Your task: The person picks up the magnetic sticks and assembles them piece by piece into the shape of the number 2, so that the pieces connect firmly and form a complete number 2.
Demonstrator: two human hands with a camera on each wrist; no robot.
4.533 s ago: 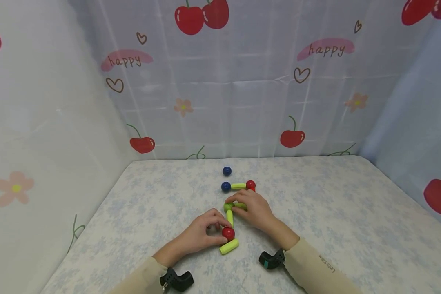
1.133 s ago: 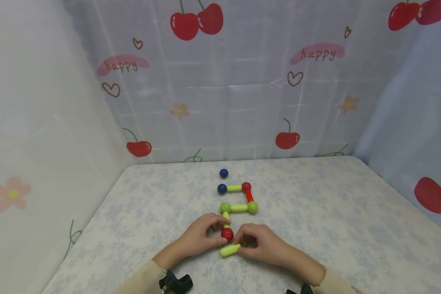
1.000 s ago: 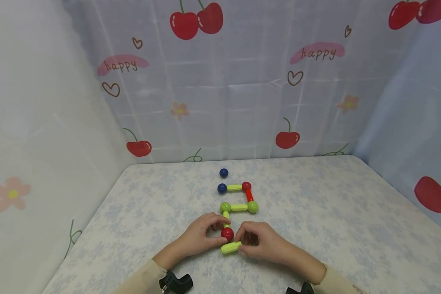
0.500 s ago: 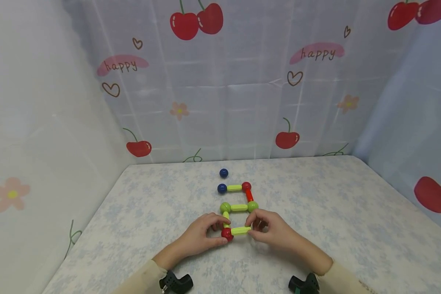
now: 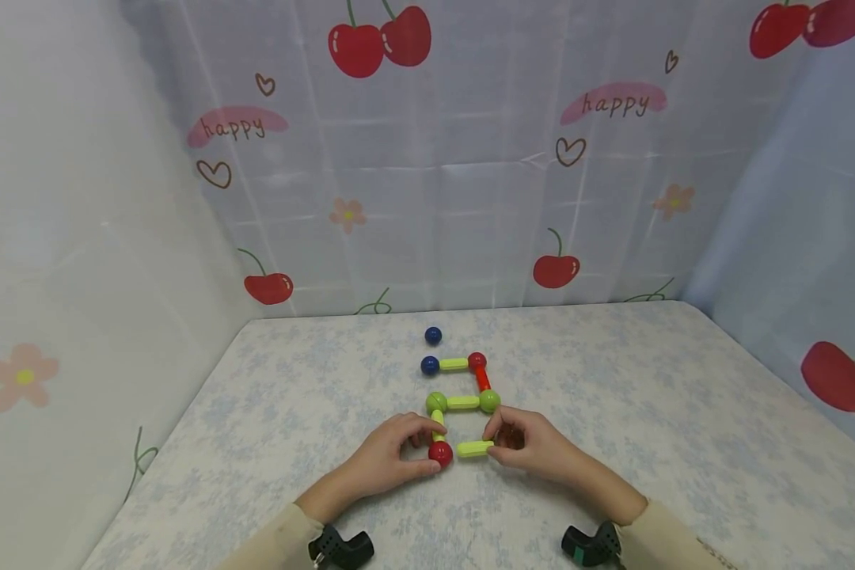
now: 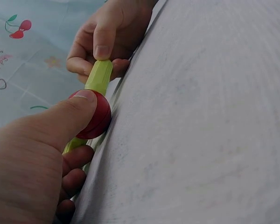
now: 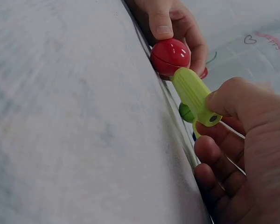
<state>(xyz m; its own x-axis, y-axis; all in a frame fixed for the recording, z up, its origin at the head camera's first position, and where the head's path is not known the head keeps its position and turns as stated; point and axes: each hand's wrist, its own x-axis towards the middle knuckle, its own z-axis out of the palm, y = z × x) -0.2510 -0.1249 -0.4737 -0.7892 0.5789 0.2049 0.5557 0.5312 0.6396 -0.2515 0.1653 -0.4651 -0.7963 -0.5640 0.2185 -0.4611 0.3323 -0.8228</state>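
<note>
My left hand [image 5: 397, 451] pinches the near red ball [image 5: 440, 454] with its thumb, its fingers lying by the yellow-green rod [image 5: 438, 425] that joins that ball to a green ball [image 5: 436, 403]. Between the thumb and fingertips of my right hand [image 5: 541, 443] is a loose yellow-green magnetic rod [image 5: 474, 449]. It points at the red ball, with a small gap between them in the head view. A dark round disc shows in this rod's end [image 7: 214, 118] in the right wrist view. In the left wrist view the red ball [image 6: 97, 114] partly covers the rods.
The joined chain runs on through a second green ball [image 5: 489, 401], a red rod [image 5: 483, 378], a far red ball [image 5: 476, 361] and a blue ball [image 5: 430, 366]. Another blue ball [image 5: 433, 336] lies apart behind it. A printed curtain [image 5: 427, 182] surrounds the table [image 5: 285, 396].
My right hand left the green ball, picked up the loose rod near the front and brought it to the red ball's right side. Since half a second ago it has drawn slightly rightward, off the ball.
</note>
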